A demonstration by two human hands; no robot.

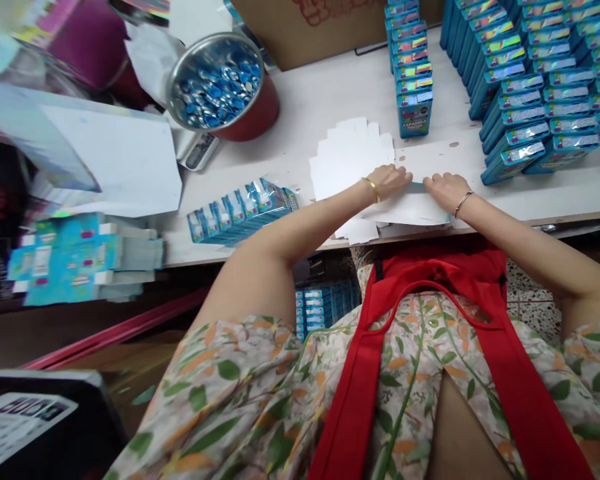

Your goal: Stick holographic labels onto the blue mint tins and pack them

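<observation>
A flat carton blank [405, 210], white side up, lies at the near edge of the table. A thin line of blue shows along its far edge. My left hand [393, 180], with a gold bracelet at the wrist, is closed on that far edge. Close by on the right, my right hand [447, 190] has its fingers curled over the same edge. Both sets of fingertips are partly hidden. A pile of white flat blanks [350, 153] spreads out beyond and left of my left hand.
Rows of blue boxes [517, 160] stand at the right, another row [415, 113] straight ahead. Left are a metal pot of blue-wrapped sweets [220, 83], a scale [200, 152], a wrapped pack of blue boxes [240, 210] and printed blanks [70, 257]. Cardboard [325, 30] stands behind.
</observation>
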